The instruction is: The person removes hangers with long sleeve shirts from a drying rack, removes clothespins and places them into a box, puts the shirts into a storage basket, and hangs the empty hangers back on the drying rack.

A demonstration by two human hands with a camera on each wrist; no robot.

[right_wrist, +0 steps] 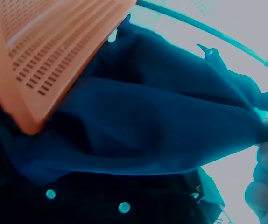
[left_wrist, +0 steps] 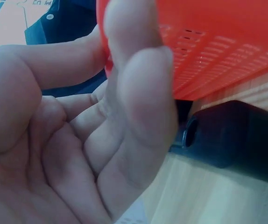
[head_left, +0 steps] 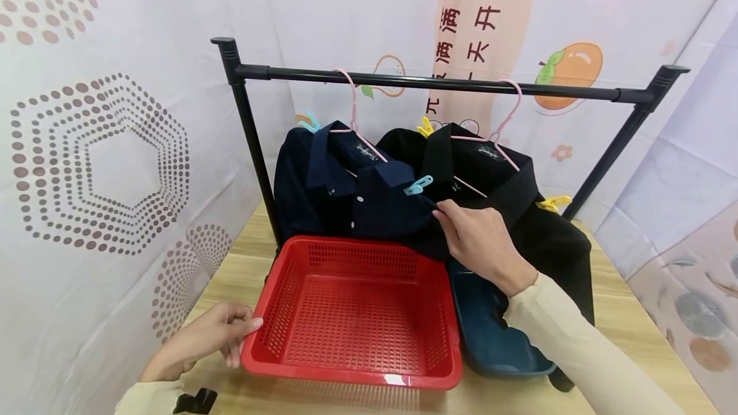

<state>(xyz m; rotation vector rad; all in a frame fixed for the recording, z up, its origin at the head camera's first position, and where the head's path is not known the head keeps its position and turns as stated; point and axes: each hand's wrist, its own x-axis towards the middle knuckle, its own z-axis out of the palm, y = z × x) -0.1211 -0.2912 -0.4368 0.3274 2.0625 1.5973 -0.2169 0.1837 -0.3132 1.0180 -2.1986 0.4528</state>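
My left hand (head_left: 210, 338) holds the red basket (head_left: 352, 373) by its left rim, thumb on top and fingers below. The left wrist view shows the fingers (left_wrist: 145, 98) curled at the edge of the basket's slotted wall (left_wrist: 218, 37). With thumb and fingertips my right hand (head_left: 484, 242) pinches the navy shirt (head_left: 375, 203) near its shoulder and draws the cloth out to the right. A blue clothespin (head_left: 419, 185) sits on that shoulder just left of the hand. In the right wrist view the navy cloth (right_wrist: 148, 126) stretches from the fingers toward the basket. The basket holds nothing.
A black rack (head_left: 369, 77) carries two pink hangers (head_left: 353, 104) with the navy shirt and a black shirt (head_left: 548, 242). Yellow clothespins (head_left: 555, 203) are on the black shirt, another blue clothespin (head_left: 309, 123) on the navy one. A dark blue basket (head_left: 496, 351) stands right of the red one.
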